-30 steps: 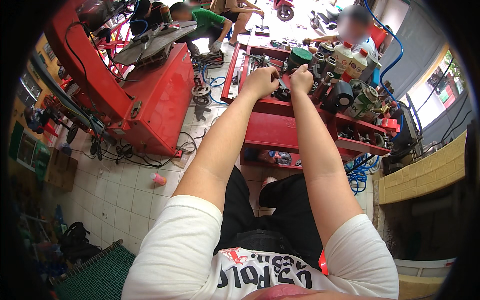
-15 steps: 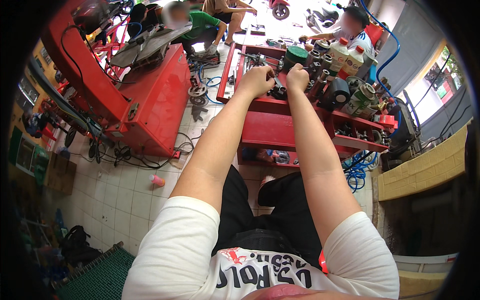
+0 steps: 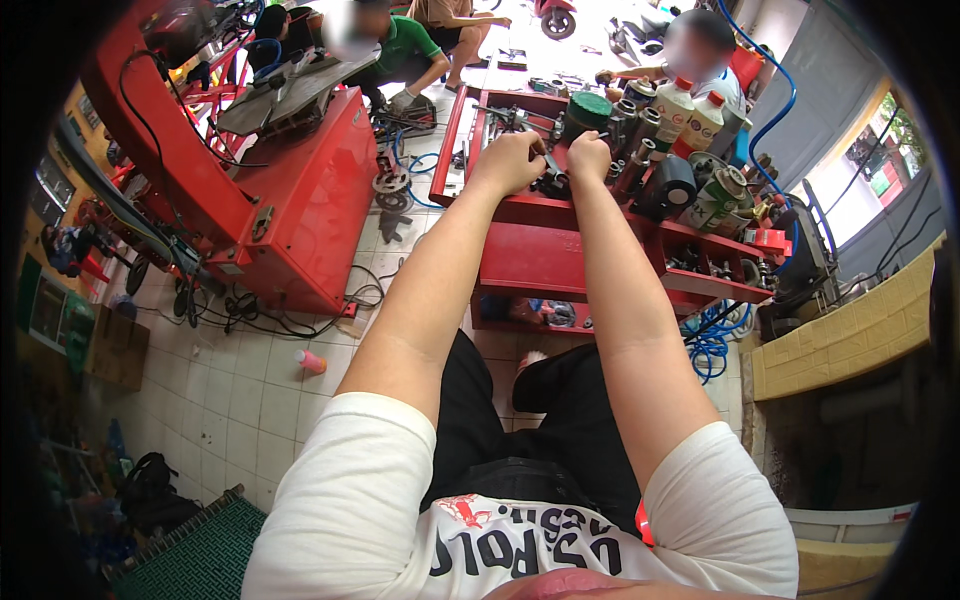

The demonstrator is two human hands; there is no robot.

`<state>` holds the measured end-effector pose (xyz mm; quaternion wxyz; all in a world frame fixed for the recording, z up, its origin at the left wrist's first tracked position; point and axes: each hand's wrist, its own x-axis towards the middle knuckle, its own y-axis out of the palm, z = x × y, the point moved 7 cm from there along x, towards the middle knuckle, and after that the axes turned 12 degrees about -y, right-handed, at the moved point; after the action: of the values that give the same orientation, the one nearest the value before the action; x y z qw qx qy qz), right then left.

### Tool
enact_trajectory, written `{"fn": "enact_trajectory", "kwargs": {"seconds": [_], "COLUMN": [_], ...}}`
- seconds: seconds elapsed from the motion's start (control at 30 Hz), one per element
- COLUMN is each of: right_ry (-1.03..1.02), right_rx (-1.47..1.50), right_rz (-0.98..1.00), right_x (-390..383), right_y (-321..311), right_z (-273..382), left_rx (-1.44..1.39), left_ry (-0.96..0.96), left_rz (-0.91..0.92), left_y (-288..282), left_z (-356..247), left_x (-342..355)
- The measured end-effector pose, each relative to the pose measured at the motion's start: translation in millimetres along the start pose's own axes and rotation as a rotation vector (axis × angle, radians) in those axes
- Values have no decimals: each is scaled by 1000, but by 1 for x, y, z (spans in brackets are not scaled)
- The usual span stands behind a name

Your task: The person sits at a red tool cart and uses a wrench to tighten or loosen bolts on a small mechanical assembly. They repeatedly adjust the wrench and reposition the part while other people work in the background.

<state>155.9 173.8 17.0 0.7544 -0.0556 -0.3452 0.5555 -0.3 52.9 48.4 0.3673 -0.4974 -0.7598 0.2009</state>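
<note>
Both arms reach out over a red tool cart [image 3: 530, 210]. My left hand [image 3: 508, 163] is closed, its fingers curled down around something too small to make out, with a metallic edge showing by the fingertips. Close to its right, my right hand [image 3: 589, 157] is a fist, knuckles up; what it grips is hidden. Dark metal parts [image 3: 553, 183] lie between and below the hands. Just beyond the right fist stands a round can with a green lid [image 3: 590, 104]. Metal tools [image 3: 520, 118] lie in the tray past my left hand.
White bottles with red caps [image 3: 674, 106], spray cans and a green-and-white can [image 3: 720, 195] crowd the cart's right side. A red machine [image 3: 290, 210] stands left. Blue hose [image 3: 712, 350] coils on the floor at right. Co-workers crouch beyond, one in a green shirt [image 3: 408, 45].
My hands stay over the cart, the right fist slightly nearer the left hand. The co-worker in green has lowered a hand, and the person at far right has leaned a little leftward.
</note>
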Motion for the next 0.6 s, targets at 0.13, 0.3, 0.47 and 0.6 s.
{"fn": "enact_trajectory", "kwargs": {"seconds": [0.13, 0.3, 0.47, 0.6], "right_ry": [-84, 16, 140, 188], "right_rx": [-8, 97, 135, 167], "right_rz": [8, -164, -177, -71], "right_x": [3, -4, 1, 2], "right_y": [3, -15, -11, 1], "right_z": [0, 5, -12, -16], "left_rx": [-9, -10, 20, 33], "left_ry": [7, -6, -23, -68], "left_rz": [6, 7, 22, 62], "left_y": [2, -1, 3, 3], "left_z": [-3, 0, 1, 3], "left_x": [1, -1, 2, 1]}}
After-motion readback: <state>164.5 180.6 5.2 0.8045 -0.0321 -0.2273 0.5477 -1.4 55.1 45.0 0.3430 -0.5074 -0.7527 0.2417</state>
